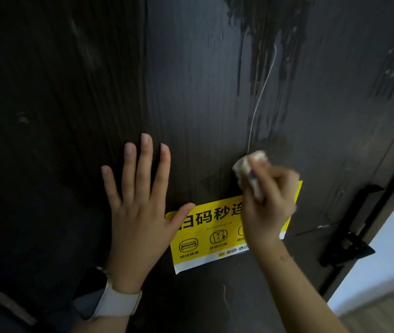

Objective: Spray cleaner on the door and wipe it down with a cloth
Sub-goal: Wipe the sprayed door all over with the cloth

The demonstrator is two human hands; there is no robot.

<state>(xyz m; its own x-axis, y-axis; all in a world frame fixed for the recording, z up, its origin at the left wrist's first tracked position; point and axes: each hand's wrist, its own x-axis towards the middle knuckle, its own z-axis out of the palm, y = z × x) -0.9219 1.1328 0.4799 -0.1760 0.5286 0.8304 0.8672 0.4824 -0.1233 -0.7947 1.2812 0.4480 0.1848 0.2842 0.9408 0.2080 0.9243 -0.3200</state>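
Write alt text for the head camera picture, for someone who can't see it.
A person's right hand presses a bunched pale cloth against a dark door, just above a yellow sticker. The left hand rests flat on the door, fingers spread. Wet streaks run down the door above the cloth.

Dark wood-grain door (191,92): wet drip streaks (263,44) upper right, yellow sticker (205,236) stuck mid-panel.

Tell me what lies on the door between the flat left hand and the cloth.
In the head view, only bare dark door separates the left hand from the cloth bunched in the right hand; lower down, the yellow sticker spans the gap.
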